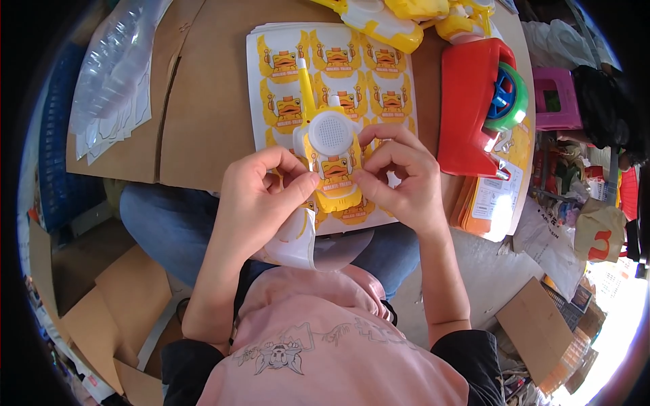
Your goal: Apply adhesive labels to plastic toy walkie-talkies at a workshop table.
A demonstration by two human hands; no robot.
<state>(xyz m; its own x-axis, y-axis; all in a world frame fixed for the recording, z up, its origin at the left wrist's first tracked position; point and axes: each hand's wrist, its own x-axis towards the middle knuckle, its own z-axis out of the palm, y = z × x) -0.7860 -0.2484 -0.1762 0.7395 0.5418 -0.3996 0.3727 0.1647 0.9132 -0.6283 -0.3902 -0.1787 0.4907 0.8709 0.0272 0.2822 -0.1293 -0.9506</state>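
1. Head view, item: yellow-and-white toy walkie-talkie [330, 159], held upright over the sticker sheet [352, 64], between both hands.
2. Left hand [261, 199]: pinched narrow on the toy's left edge, thumb pressing its lower front.
3. Right hand [403, 179]: fingers curled close, tips at the toy's right edge.
4. Progress, as judged: a duck sticker already sits on the toy's lower face and is being smoothed down; many stickers remain on the sheet.
5. Nearby: more yellow toys [399, 17] at the board's far edge, red tape dispenser [470, 101] to the right, cardboard board [203, 88] across the lap.
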